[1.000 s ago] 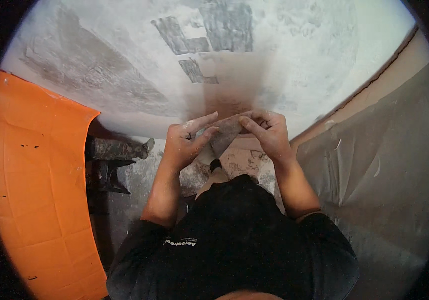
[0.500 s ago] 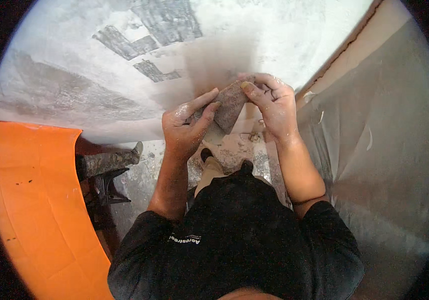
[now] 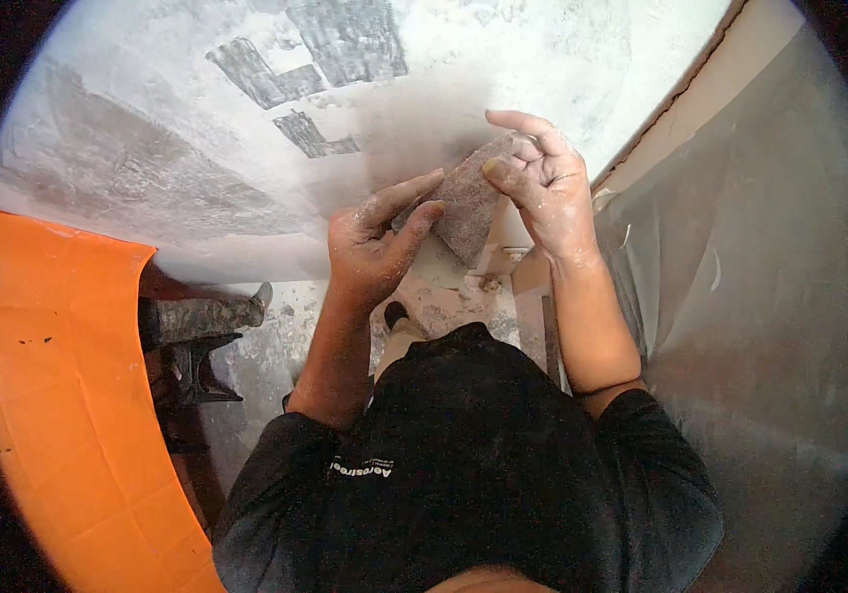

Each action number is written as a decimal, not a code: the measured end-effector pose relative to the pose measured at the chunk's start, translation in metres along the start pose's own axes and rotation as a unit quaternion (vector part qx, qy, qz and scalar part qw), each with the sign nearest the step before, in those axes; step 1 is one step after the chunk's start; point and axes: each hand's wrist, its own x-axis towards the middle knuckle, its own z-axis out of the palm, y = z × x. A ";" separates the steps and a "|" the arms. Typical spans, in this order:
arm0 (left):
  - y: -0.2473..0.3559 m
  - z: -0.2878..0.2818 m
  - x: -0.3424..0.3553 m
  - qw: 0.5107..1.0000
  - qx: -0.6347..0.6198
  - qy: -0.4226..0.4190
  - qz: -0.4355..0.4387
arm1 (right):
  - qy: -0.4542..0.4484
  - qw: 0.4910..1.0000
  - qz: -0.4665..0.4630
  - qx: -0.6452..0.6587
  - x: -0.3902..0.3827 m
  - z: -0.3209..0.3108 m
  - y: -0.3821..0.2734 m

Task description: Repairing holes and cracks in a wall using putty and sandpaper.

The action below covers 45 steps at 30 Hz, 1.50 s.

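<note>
In front of my chest, both hands hold a dusty grey-brown piece of sandpaper [image 3: 470, 206] at a slant. My left hand [image 3: 376, 237] pinches its left edge between thumb and fingers. At the upper right corner, my right hand [image 3: 549, 193] grips it with the thumb and bent fingers, while its index finger sticks out toward the wall. White dust coats both hands. Just beyond them rises a patchy white and grey plastered wall [image 3: 424, 109], its surface marked with darker grey rectangles. The fingertips behind the sandpaper are hidden.
An orange sheet [image 3: 58, 366] hangs at the left. Beside it stands a black stool-like object [image 3: 208, 371], below a camouflage-patterned item [image 3: 208, 316]. Grey plastic sheeting [image 3: 740, 326] covers the right side. The floor [image 3: 444, 287] is spattered white, and my shoe [image 3: 396, 314] shows below.
My right index finger has lifted off the sandpaper and straightened. Its hand has shifted slightly right, and the sandpaper tilts up more toward it. The left hand keeps its pinch.
</note>
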 end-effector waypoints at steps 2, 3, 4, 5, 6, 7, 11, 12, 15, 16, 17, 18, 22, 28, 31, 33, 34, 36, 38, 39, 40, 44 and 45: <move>0.001 -0.001 0.001 1.000 0.024 -0.005 -0.006 | -0.019 0.998 -0.013 -0.057 0.001 -0.001 -0.004; 0.002 -0.003 0.003 1.000 0.027 -0.003 -0.006 | -0.033 0.993 -0.025 -0.115 0.002 -0.003 -0.007; 0.005 -0.005 0.003 0.997 0.078 -0.014 0.005 | -0.033 0.993 -0.023 -0.111 0.002 -0.006 -0.010; 0.006 -0.008 0.003 0.991 0.129 -0.025 0.015 | -0.056 0.986 -0.026 -0.154 0.004 -0.009 -0.015; 0.005 -0.009 0.004 0.991 0.131 -0.027 0.012 | -0.079 0.977 -0.028 -0.197 0.006 -0.013 -0.016; 0.004 -0.010 0.005 0.989 0.142 -0.024 0.032 | -0.058 0.983 -0.019 -0.171 0.007 -0.015 -0.009; 0.005 -0.021 0.002 0.983 0.176 -0.033 -0.023 | -0.142 0.948 -0.019 -0.284 0.007 -0.026 -0.026; 0.006 -0.022 0.000 0.983 0.178 -0.028 -0.024 | -0.166 0.938 -0.013 -0.305 0.006 -0.025 -0.027; -0.002 -0.025 -0.002 0.985 0.158 -0.013 -0.062 | -0.185 0.934 0.000 -0.304 0.004 -0.029 -0.021; -0.008 -0.027 -0.006 0.995 0.076 -0.015 -0.070 | -0.174 0.945 0.016 -0.276 0.002 -0.028 -0.018; -0.010 -0.030 -0.009 0.997 -0.006 -0.017 -0.075 | -0.148 0.956 0.062 -0.244 0.001 -0.024 -0.020; -0.009 -0.031 -0.011 0.998 -0.005 -0.009 -0.069 | -0.157 0.955 0.057 -0.246 0.001 -0.024 -0.018; -0.002 -0.031 -0.015 0.994 0.047 -0.070 -0.065 | -0.128 0.946 0.113 -0.274 -0.001 -0.026 -0.011; -0.008 -0.033 -0.006 0.986 0.145 -0.060 0.059 | -0.088 0.972 0.011 -0.218 0.007 -0.021 -0.007; -0.017 -0.035 -0.003 0.998 -0.033 -0.016 -0.053 | -0.145 0.971 0.012 -0.192 0.011 -0.025 -0.012; -0.012 -0.033 -0.001 0.995 -0.076 -0.003 -0.059 | -0.128 0.966 0.123 -0.188 0.010 -0.030 -0.015; -0.013 -0.032 -0.003 0.995 -0.077 -0.003 -0.059 | -0.128 0.966 0.122 -0.190 0.009 -0.031 -0.016; -0.017 -0.028 -0.006 0.994 -0.092 0.007 -0.057 | -0.131 0.965 0.117 -0.194 0.006 -0.033 -0.016; -0.022 -0.031 -0.007 0.998 -0.026 -0.023 -0.057 | -0.126 0.968 0.097 -0.196 0.004 -0.037 -0.012; -0.023 -0.032 -0.007 0.996 0.040 -0.053 -0.056 | -0.123 0.969 0.077 -0.198 0.003 -0.038 -0.009; -0.024 -0.032 -0.005 0.996 0.040 -0.053 -0.058 | -0.123 0.969 0.078 -0.198 0.002 -0.040 -0.007; -0.016 -0.026 -0.006 0.982 0.175 -0.040 0.066 | -0.095 0.968 0.075 -0.219 -0.003 -0.041 -0.003; -0.013 -0.023 -0.008 0.974 0.219 -0.007 0.055 | -0.085 0.970 0.072 -0.215 -0.006 -0.040 -0.003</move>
